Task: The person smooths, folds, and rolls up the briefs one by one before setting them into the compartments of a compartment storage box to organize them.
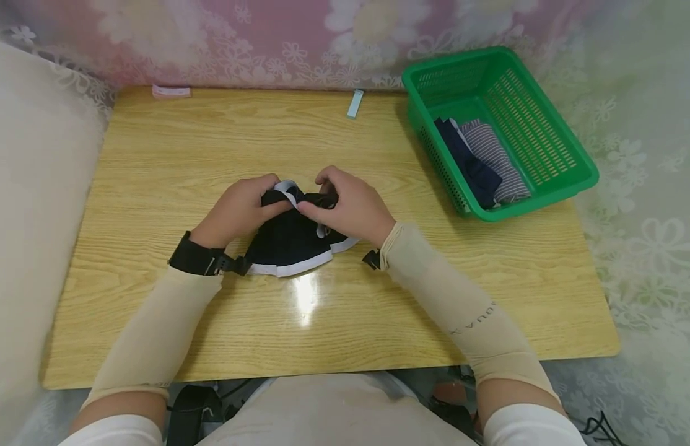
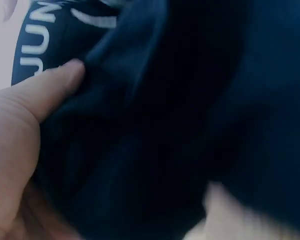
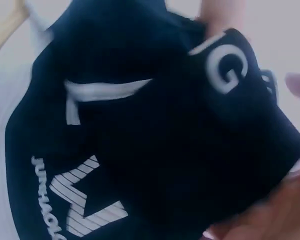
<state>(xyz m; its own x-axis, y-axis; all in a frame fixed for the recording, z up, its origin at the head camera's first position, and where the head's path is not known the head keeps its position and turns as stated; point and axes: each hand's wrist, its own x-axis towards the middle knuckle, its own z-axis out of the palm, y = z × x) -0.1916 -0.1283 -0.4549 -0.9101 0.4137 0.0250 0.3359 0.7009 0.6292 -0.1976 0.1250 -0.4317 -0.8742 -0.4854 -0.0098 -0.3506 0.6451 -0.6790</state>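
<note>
A pair of black boxer briefs (image 1: 289, 241) with white hem trim hangs just at the tabletop, gathered at its upper edge between both hands. My left hand (image 1: 239, 207) pinches the upper left part, the thumb in front. In the left wrist view, that thumb (image 2: 57, 87) presses the dark cloth beside a waistband (image 2: 32, 45) with pale lettering. On the other side, my right hand (image 1: 356, 207) grips the upper right part between thumb and fingers. White letters and a striped mark (image 3: 82, 195) show on the cloth in the right wrist view. Folds hide some fingertips.
A green plastic basket (image 1: 551, 198) stands at the back right, holding a folded navy cloth (image 1: 470, 167) and a striped one (image 1: 498, 164). A pink strip (image 1: 171, 92) and a pale blue strip (image 1: 355, 104) lie along the back edge of the wooden table (image 1: 239, 136).
</note>
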